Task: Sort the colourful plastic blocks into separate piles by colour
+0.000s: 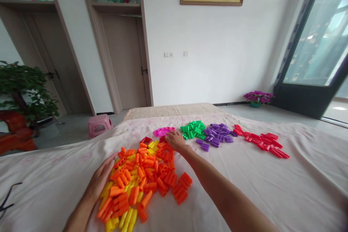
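Note:
A mixed pile of orange plastic tube pieces (149, 162) and yellow tube pieces (129, 218) lies on the cloth between my hands. My left hand (101, 177) rests along the pile's left side, fingers stretched out and holding nothing. Over the far right edge of the pile reaches my right hand (176, 141), its fingers extended beside a bright pink piece (163, 131). Dark red pieces (146, 140) sit at the pile's far edge, partly by my right fingertips. Whether those fingertips touch anything, I cannot tell.
Separate heaps of green pieces (193, 129), purple pieces (218, 133) and red pieces (265, 140) lie to the right on the pale cloth (239, 181). Dark-framed glasses (8, 199) are at the left edge. A pink stool (100, 125) stands on the floor beyond.

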Available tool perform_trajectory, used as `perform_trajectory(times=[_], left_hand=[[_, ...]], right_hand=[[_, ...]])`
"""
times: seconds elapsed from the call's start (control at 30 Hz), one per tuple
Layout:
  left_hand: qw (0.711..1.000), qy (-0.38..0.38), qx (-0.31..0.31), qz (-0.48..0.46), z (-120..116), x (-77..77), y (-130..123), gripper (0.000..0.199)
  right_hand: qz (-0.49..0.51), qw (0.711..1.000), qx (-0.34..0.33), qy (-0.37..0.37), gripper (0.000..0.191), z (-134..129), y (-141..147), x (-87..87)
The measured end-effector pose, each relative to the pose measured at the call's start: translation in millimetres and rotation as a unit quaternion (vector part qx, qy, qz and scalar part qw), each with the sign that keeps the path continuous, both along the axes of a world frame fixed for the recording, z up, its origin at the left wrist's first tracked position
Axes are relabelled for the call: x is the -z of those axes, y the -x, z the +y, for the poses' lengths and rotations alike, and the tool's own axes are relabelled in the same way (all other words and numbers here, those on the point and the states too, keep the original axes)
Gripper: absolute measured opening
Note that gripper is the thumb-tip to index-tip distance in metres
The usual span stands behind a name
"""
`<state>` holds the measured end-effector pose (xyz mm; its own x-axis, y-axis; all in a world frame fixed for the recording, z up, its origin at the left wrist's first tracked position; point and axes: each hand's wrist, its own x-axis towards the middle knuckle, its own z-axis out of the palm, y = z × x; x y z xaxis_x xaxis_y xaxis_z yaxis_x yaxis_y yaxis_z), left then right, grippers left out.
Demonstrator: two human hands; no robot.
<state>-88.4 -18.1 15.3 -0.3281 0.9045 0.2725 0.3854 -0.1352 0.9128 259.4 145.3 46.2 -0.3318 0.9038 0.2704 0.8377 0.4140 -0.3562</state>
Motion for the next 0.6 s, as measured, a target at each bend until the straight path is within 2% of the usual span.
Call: perform_trajectory(times=[0.1, 0.2, 0.33, 0.5, 0.6], left_hand=[[0.999, 0.017, 0.033, 0.002, 2.5, 6.0, -0.8, 0.071], [0.999, 0.018, 0.049, 0.014, 5.5, 5.4, -1.8, 0.073], [0.998, 0.021, 0.048, -0.016, 4.3, -1.3, -3.2, 0.072], [0.997, 0.025, 0.03, -0.063, 0.5, -5.8, 1.9, 0.073], [0.998, 0.017, 0.008, -0.066, -1.1, -7.0, 8.1, 0.072]], right_hand=[[-0.025, 1.0, -0.014, -0.009, 0.037, 0.8, 10.8, 11.7], [0.007, 0.999, -0.036, -0.016, 0.039, -12.7, 31.4, 19.0], [0.049, 0.995, -0.08, 0.018, 0.04, -38.5, 60.7, 17.7], [0.05, 0.993, -0.097, 0.031, 0.042, -64.5, 92.3, 13.7], [0.083, 0.981, -0.173, 0.028, 0.042, -70.1, 104.9, 13.6]])
